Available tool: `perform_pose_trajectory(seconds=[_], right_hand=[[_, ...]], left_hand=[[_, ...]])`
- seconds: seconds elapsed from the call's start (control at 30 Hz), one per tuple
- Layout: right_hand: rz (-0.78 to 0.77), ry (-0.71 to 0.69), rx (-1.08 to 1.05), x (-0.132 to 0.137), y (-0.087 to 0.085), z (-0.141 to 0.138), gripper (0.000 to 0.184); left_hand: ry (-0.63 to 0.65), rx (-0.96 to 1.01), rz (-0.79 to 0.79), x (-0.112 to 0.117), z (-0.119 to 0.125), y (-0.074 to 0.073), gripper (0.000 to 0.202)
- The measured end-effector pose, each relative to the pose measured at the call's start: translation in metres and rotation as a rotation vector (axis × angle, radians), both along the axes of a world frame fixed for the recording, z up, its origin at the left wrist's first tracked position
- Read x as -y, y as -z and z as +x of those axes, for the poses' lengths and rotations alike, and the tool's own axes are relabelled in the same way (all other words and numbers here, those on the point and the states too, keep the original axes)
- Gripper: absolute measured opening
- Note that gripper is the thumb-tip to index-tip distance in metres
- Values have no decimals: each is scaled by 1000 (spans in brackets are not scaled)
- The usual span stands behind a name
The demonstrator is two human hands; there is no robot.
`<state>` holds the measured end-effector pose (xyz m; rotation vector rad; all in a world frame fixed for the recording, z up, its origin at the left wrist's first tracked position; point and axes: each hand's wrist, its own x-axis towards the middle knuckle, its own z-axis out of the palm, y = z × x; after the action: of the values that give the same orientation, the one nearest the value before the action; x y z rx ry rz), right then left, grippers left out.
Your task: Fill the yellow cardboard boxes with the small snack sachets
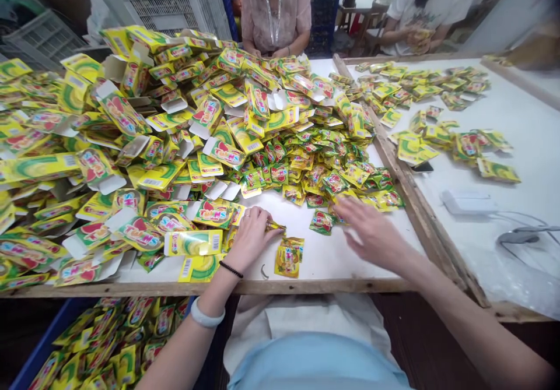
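Note:
My left hand (254,234) rests low over the table, its fingers closed on a small sachet (276,225) seen edge-on. Just below it a few yellow sachets (287,260) lie on the white tabletop. My right hand (371,227), slightly blurred, is open with fingers stretched toward the near edge of the sachet pile (326,165). A green sachet (321,222) lies just left of its fingertips. Left of my left hand, yellow printed cartons (214,213) are heaped up, many with white flaps open.
A wooden strip (406,195) divides the table on the right. Beyond it lie more yellow packs (413,148), a white box with a cable (468,202) and clear plastic. A blue crate (56,331) of packs stands below left. Two people (275,11) sit across the table.

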<state>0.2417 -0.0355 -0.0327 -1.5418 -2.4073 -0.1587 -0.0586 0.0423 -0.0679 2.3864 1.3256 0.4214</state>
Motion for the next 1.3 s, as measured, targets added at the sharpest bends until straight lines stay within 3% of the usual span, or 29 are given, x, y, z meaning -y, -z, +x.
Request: perform_pose_trajectory(seconds=[0.07, 0.17, 0.3, 0.37, 0.47, 0.53, 0.63, 0.77, 0.87, 1.0, 1.13, 1.3], right_hand=[[-109, -91, 87, 1, 25, -19, 55], [-95, -95, 91, -1, 48, -30, 44], [-90, -76, -100, -7, 48, -28, 33], [-147, -27, -353, -6, 38, -31, 27], [-314, 94, -929, -2, 22, -44, 21], [-467, 99, -1277, 1, 15, -57, 20], [-627, 75, -1527, 3, 12, -77, 21], [-542, 150, -1485, 7, 10, -89, 20], [-401, 104, -1294, 14, 3, -90, 16], [-291, 37, -1136, 18, -2, -91, 16], [-289, 125, -1171, 15, 0, -96, 14], [-186, 203, -1180, 14, -3, -94, 12]], left_hand=[[30, 64, -73, 2, 5, 0, 25], [18, 237, -233, 5, 12, -1, 23], [-28, 559, -475, 4, 16, 3, 27], [-46, 716, -600, 3, 17, 3, 29], [-72, 913, -781, 8, 21, -1, 31], [-59, 1002, -881, 14, 27, -6, 35], [9, 1089, -915, 26, 37, -14, 46], [85, 1122, -911, 34, 43, -19, 53], [96, 1069, -956, 35, 41, -15, 35], [-57, 1015, -827, 39, 46, -7, 34], [-251, 961, -555, 44, 59, -8, 40], [-224, 976, -527, 49, 66, -13, 39]])
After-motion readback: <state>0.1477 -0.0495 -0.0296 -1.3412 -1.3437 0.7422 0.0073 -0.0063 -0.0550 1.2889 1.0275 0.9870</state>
